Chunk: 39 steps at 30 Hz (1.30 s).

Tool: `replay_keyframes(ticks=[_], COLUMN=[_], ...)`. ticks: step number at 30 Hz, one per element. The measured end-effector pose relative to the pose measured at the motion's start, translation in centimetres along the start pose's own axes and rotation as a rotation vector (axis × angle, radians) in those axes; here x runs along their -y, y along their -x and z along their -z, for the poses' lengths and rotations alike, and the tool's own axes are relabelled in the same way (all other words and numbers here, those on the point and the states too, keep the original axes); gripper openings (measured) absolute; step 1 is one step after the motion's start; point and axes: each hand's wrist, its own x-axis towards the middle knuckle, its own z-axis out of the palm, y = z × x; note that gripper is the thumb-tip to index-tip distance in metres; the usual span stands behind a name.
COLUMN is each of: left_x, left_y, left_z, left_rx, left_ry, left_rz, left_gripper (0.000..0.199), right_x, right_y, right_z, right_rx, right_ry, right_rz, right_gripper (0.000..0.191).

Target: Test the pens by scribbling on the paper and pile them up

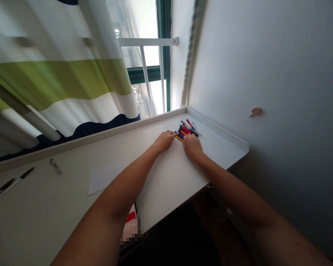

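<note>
A bunch of pens and pencils [186,130], with red, black, blue and yellow barrels, lies in the far right corner of the white desk [166,192]. At its left side is my left hand [165,141], palm down, its fingers stretched towards the pen ends and touching or nearly touching them. My right hand [192,146] bends its fingers over the near side of the bunch; its fingertips are partly hidden. Some pens at the back lie loosely at other angles.
A sheet of paper [100,178] lies behind my left forearm. Further left are a clear pen [56,166] and several dark-tipped pens [12,186]. A raised rim [219,129] edges the desk along the wall. A striped curtain [61,81] hangs beside the window railing [147,42].
</note>
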Motion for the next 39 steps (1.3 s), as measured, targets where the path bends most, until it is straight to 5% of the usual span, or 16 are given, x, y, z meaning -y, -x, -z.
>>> replay_keyframes(ticks=[3,6,11,14,18,21,25,30,39], left_x=[1.8,4.2,6.7,6.9,7.6,9.1,10.9,12.0,13.3], left_y=[4.3,12.7,32.6,43.9,53.4,56.1,56.8,57.1,57.3], left_z=[1.9,4.8,9.2,10.7,11.7,11.8,11.0,10.3,11.5], left_rx=[-0.042,-0.094,-0.241,-0.214,-0.141,-0.181,-0.294,-0.301,-0.192], left_ry=[0.032,0.039,-0.023,-0.132,-0.230,-0.299,-0.378,-0.348,-0.329], left_rz=[0.095,0.284,0.842,1.169,1.346,1.355,1.426,1.389,1.455], left_gripper=[0.044,0.043,0.040,0.035,0.033,0.033,0.029,0.030,0.032], right_x=[2.1,8.0,24.9,36.1,48.8,55.4,59.6,60.1,59.0], right_y=[0.3,0.6,1.4,2.7,4.8,5.9,6.6,6.4,7.2], right_z=[0.4,1.1,3.5,4.6,4.4,3.7,2.6,1.6,2.7], right_rx=[-0.028,0.048,0.150,0.162,0.169,0.172,0.105,0.040,0.148], right_ry=[-0.071,-0.312,-0.556,-0.511,-0.413,-0.386,-0.349,-0.328,-0.341], right_rz=[0.104,0.358,0.919,1.184,1.337,1.371,1.449,1.497,1.355], right_gripper=[0.026,0.024,0.031,0.025,0.034,0.038,0.034,0.033,0.038])
